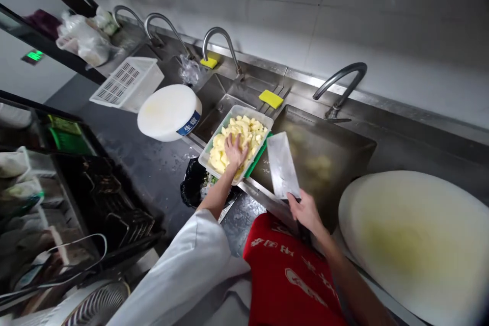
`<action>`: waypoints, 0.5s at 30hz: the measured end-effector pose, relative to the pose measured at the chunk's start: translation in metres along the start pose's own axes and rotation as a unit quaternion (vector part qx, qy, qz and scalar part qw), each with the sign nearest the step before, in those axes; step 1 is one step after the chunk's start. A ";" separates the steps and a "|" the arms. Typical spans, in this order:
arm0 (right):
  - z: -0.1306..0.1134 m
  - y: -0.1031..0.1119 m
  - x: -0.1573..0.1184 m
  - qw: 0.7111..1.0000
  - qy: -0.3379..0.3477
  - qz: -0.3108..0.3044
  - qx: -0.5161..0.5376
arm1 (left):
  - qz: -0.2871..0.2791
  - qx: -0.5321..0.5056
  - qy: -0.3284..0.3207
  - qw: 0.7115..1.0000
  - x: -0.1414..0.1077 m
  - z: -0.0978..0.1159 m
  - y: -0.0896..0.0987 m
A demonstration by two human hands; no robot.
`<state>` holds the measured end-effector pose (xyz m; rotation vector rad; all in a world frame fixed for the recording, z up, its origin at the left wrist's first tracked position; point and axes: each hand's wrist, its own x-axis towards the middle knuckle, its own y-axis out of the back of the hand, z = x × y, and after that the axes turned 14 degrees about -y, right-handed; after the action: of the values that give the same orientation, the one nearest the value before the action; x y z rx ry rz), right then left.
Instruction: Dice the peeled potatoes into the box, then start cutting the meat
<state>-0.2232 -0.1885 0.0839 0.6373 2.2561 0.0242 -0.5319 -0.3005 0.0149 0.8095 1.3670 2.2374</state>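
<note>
My left hand lies with spread fingers on a heap of pale yellow cut chunks, which look like potato. They fill a clear plastic container set across the sink's edge, with something green under its right side. In my right hand is a cleaver, gripped by its handle. Its broad blade points away from me, over the front of the right sink basin. Blurred yellowish pieces show in that basin's water.
A round white cutting board with a yellow stain stands at right. Another thick round board and a white basket lie at left. Several curved faucets line the wall. A black-lined bin stands below the container. A yellow sponge rests behind.
</note>
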 end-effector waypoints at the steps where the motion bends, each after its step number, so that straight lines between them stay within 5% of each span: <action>1: 0.011 0.012 -0.006 0.999 -0.020 0.032 -0.005 | -0.016 0.002 -0.011 1.000 0.011 -0.005 -0.008; 5: 0.057 0.062 -0.041 0.976 -0.108 0.181 -0.051 | -0.074 -0.012 -0.036 0.997 0.063 -0.008 -0.032; 9: 0.092 0.109 -0.081 0.925 -0.188 0.313 -0.107 | -0.073 -0.015 -0.023 0.997 0.100 0.015 -0.040; 12: 0.114 0.139 -0.101 0.869 -0.227 0.400 -0.183 | -0.022 -0.090 -0.105 0.990 0.090 0.057 -0.050; 15: 0.139 0.160 -0.110 0.818 -0.291 0.436 -0.236 | -0.129 -0.224 -0.204 0.944 0.046 0.108 -0.081</action>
<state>0.0062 -0.1230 0.0959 1.1504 1.1479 0.7172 -0.4933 -0.1644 -0.0064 0.8128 0.6877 1.9242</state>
